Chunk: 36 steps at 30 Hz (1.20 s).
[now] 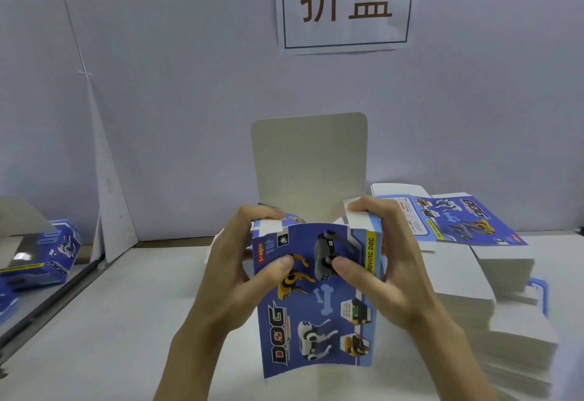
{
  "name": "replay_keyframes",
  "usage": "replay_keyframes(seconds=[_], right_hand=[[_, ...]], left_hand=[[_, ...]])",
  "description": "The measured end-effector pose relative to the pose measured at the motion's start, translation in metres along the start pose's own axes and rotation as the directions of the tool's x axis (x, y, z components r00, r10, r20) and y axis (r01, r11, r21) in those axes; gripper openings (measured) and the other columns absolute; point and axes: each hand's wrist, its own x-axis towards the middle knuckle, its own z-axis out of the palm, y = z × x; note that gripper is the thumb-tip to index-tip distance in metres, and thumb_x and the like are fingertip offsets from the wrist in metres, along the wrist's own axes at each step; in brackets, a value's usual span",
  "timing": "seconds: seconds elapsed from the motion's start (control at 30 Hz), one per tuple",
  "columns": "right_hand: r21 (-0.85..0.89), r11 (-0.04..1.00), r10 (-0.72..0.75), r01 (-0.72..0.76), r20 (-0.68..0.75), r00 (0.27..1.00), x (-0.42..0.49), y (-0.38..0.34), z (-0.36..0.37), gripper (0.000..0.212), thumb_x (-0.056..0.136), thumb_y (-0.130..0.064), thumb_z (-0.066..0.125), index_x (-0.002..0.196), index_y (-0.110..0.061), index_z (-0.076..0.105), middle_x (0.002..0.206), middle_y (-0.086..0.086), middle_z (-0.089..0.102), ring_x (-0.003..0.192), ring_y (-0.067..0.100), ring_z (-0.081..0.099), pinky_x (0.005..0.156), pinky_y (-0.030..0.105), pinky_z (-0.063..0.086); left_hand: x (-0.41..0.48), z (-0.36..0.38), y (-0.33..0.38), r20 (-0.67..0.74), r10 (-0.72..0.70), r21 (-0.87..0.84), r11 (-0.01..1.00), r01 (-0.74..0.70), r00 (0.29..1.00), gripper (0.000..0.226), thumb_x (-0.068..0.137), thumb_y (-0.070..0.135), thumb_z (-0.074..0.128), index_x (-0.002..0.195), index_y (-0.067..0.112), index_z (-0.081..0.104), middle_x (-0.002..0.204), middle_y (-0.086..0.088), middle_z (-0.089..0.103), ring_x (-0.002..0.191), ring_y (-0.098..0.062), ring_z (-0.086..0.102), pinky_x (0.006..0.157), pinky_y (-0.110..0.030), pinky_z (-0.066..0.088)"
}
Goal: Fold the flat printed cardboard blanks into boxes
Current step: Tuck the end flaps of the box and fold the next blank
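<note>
Fingers (268, 214) of both hands curl around the opened box (316, 290), held above the desk (126, 321), left of the blank stack (474, 274). I should tuck both side flaps squarely before closing the lid flap (309, 163).

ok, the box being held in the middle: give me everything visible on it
The box is printed cardboard, blue, with toy robot dogs, a bone and "DOG" lettering, the print upside down to the camera. It is opened into a sleeve and held upright above the white table. Its plain grey-white lid flap stands straight up at the far side; small white side flaps show at the top corners. The left hand and right hand grip it, thumbs on the front panel, fingers curled over the top corners.
</note>
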Motion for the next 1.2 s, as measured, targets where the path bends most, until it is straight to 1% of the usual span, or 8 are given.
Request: replay_keyframes(seconds=[0.1,0.2,0.3,0.4,0.5,0.6,0.97,1.2], right_hand=[[-0.020,0.999,-0.039,0.038,-0.033,0.999,0.000,0.001,0.002,0.052,0.076,-0.040,0.066,0.123,-0.040,0.044,0.120,-0.006,0.049,0.101,0.008,0.058,0.075,0.022,0.054],[-0.030,0.999,-0.017,0.015,-0.065,0.998,0.001,0.002,0.007,0.058,0.078,-0.041,0.067,0.129,-0.042,0.039,0.125,-0.006,0.046,0.103,0.004,0.060,0.076,0.016,0.052],[-0.158,0.987,0.015,-0.021,-0.039,0.999,0.001,0.005,0.012,0.064,0.076,-0.046,0.067,0.132,-0.041,0.036,0.124,-0.011,0.041,0.102,0.010,0.059,0.080,0.030,0.054],[-0.153,0.988,0.013,-0.013,-0.001,1.000,0.000,0.005,0.012,0.065,0.077,-0.041,0.064,0.134,-0.036,0.034,0.126,-0.011,0.041,0.108,0.012,0.056,0.083,0.036,0.054],[-0.164,0.985,-0.041,0.053,0.075,0.996,0.000,0.004,0.006,0.066,0.076,-0.034,0.058,0.136,-0.033,0.032,0.127,-0.007,0.042,0.109,0.007,0.052,0.085,0.026,0.050],[-0.108,0.994,0.016,-0.002,0.131,0.991,0.001,0.004,0.004,0.070,0.077,-0.036,0.065,0.138,-0.036,0.030,0.129,-0.002,0.044,0.108,0.019,0.060,0.080,0.041,0.055],[-0.197,0.979,-0.034,0.054,0.100,0.994,0.003,-0.001,0.011,0.073,0.067,-0.031,0.072,0.132,-0.033,0.039,0.121,-0.009,0.038,0.085,0.015,0.059,0.062,0.041,0.057],[-0.232,0.971,-0.032,0.053,0.092,0.995,0.004,-0.006,0.007,0.060,0.066,-0.037,0.072,0.118,-0.030,0.044,0.112,-0.005,0.042,0.073,0.021,0.059,0.054,0.042,0.054]], left_hand=[[0.001,-0.001,0.000,-0.007,-0.041,0.030,0.999,0.041,0.999,0.044,0.077,0.049,0.067,0.117,0.050,0.049,0.116,0.009,0.062,0.104,-0.027,0.066,0.066,-0.029,0.060],[0.005,0.006,0.002,-0.112,-0.009,0.199,0.980,0.031,0.994,0.061,0.088,0.037,0.067,0.136,0.052,0.033,0.135,0.021,0.040,0.121,-0.006,0.053,0.072,-0.012,0.054],[0.009,0.015,0.006,-0.093,0.147,0.464,0.881,-0.088,0.985,0.055,0.095,0.024,0.058,0.144,0.033,0.033,0.139,0.017,0.032,0.131,0.008,0.034,0.087,0.001,0.038],[0.007,0.026,0.015,-0.007,0.098,0.603,0.794,-0.073,0.995,0.052,0.081,0.052,0.051,0.130,0.031,0.051,0.146,0.011,0.030,0.142,-0.009,0.024,0.103,-0.004,0.023],[0.006,0.036,0.023,-0.054,0.011,0.585,0.811,0.023,0.998,0.054,0.063,0.071,0.057,0.105,0.037,0.053,0.143,0.017,0.025,0.134,-0.017,0.032,0.097,-0.017,0.039],[0.004,0.042,0.025,-0.108,-0.049,0.605,0.789,0.105,0.993,0.068,0.048,0.081,0.058,0.100,0.040,0.044,0.145,0.019,0.014,0.130,-0.015,0.030,0.093,-0.023,0.043],[0.006,0.045,0.025,-0.189,-0.022,0.690,0.709,0.149,0.982,0.078,0.045,0.083,0.054,0.093,0.023,0.039,0.136,-0.004,0.035,0.134,-0.024,0.026,0.104,-0.036,0.040],[0.007,0.045,0.029,-0.199,0.024,0.706,0.697,0.126,0.980,0.075,0.050,0.082,0.052,0.090,0.019,0.039,0.121,-0.005,0.046,0.128,-0.025,0.034,0.102,-0.024,0.032]])
